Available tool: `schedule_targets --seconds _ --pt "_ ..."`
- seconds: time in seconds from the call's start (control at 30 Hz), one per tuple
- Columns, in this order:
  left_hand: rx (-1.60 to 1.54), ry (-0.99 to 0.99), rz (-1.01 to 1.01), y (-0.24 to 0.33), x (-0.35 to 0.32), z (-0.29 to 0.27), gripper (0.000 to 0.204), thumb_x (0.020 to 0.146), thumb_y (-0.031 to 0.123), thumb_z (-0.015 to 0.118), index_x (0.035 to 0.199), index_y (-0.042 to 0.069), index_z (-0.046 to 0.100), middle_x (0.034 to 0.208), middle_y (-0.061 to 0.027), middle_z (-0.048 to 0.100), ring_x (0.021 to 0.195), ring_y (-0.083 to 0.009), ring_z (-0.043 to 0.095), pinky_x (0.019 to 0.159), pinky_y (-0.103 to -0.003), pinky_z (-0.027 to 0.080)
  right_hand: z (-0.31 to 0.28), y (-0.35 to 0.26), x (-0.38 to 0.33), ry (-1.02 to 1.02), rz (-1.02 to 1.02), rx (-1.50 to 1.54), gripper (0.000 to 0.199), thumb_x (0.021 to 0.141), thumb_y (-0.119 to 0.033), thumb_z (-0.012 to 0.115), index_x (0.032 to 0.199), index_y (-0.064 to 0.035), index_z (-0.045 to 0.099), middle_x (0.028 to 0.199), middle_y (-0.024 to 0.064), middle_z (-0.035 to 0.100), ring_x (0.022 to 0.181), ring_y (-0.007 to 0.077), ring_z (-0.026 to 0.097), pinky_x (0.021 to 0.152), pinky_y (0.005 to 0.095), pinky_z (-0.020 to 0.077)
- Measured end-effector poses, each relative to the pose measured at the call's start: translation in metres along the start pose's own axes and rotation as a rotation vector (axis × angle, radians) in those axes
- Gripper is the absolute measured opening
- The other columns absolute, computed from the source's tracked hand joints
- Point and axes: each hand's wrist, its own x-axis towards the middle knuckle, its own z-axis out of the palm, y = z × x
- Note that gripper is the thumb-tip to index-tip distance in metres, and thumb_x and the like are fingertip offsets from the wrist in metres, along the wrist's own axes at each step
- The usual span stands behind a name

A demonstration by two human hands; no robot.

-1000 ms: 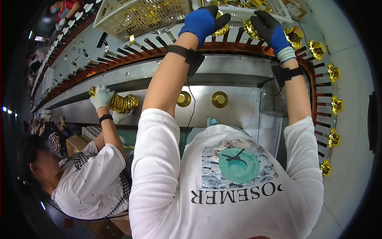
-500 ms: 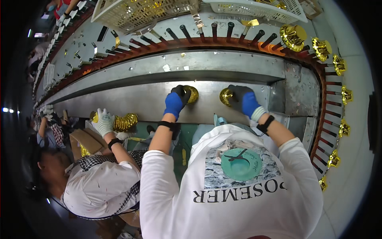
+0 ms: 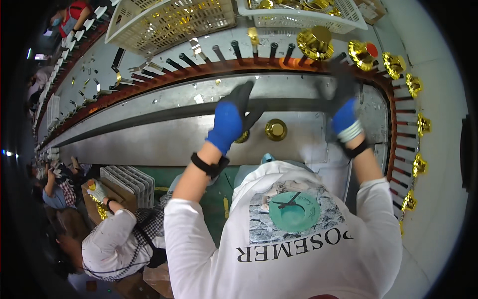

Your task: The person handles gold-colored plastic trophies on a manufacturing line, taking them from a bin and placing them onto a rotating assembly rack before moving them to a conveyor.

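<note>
My left hand (image 3: 231,118), in a blue and dark glove, hovers above the metal bench with its fingers spread and nothing in them. Beneath it a shiny gold hat-shaped piece (image 3: 242,137) shows only in part. Another gold hat-shaped piece (image 3: 276,129) rests on the bench between my hands. My right hand (image 3: 342,102), gloved alike, reaches toward the conveyor's bend; motion smears its fingers, but thumb and fingers stand apart. Nearest to it on the conveyor are a large gold hat-shaped piece (image 3: 315,43) and one with a red top (image 3: 363,54).
Dark pegs line the curving conveyor (image 3: 269,64), with more gold pieces (image 3: 414,85) on its right side. Past it stand a cream basket (image 3: 172,25) and a white basket (image 3: 303,20) holding gold pieces. At left a co-worker (image 3: 112,244) holds something gold beside a carton (image 3: 117,194).
Both hands have let go of the gold pieces on the bench and risen forward, the right one also rightward. The co-worker's hand has moved left to the carton. Conveyor pieces have shifted left.
</note>
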Motion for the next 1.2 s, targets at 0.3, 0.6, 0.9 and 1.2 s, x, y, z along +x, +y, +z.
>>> schedule_targets --seconds 0.3,0.6,0.9,1.2 --pt "0.173 -0.109 0.055 0.058 0.210 0.002 0.076 0.096 0.057 0.071 0.150 0.005 0.059 0.121 -0.0270 0.075 0.110 -0.0449 0.073 0.092 -0.051 0.059 -0.025 0.080 0.111 -0.174 0.276 0.187 0.057 0.097 -0.044 0.073 0.136 -0.0025 0.068 0.124 0.0270 0.074 0.113 0.0418 0.072 0.099 0.0451 0.0567" --pt "0.036 -0.058 -0.228 0.037 0.012 -0.052 0.052 0.092 0.034 0.085 0.130 0.002 0.072 0.101 -0.0160 0.077 0.080 -0.0218 0.074 0.071 -0.038 0.059 -0.067 -0.090 -0.009 -0.378 0.152 0.524 0.047 0.086 -0.021 0.087 0.127 -0.0038 0.073 0.109 0.0178 0.077 0.090 0.0353 0.075 0.083 0.0435 0.0606" --pt "0.207 -0.420 -0.607 -0.075 -0.106 0.095 0.073 0.093 0.055 0.074 0.144 0.005 0.061 0.114 -0.0213 0.076 0.100 -0.0402 0.075 0.081 -0.050 0.060 0.113 -0.019 -0.145 -0.710 0.139 0.233 0.065 0.086 -0.043 0.079 0.137 -0.0045 0.066 0.111 0.0212 0.074 0.102 0.0424 0.071 0.092 0.0501 0.0576" --pt "0.082 -0.116 -0.019 0.043 0.020 0.067 0.073 0.092 0.042 0.080 0.149 0.003 0.056 0.124 -0.0288 0.071 0.095 -0.0448 0.075 0.080 -0.050 0.061 -0.036 0.064 -0.017 0.037 -0.075 -0.073 0.061 0.090 -0.021 0.083 0.143 0.0022 0.061 0.137 0.0241 0.067 0.125 0.0423 0.065 0.109 0.0504 0.0499"
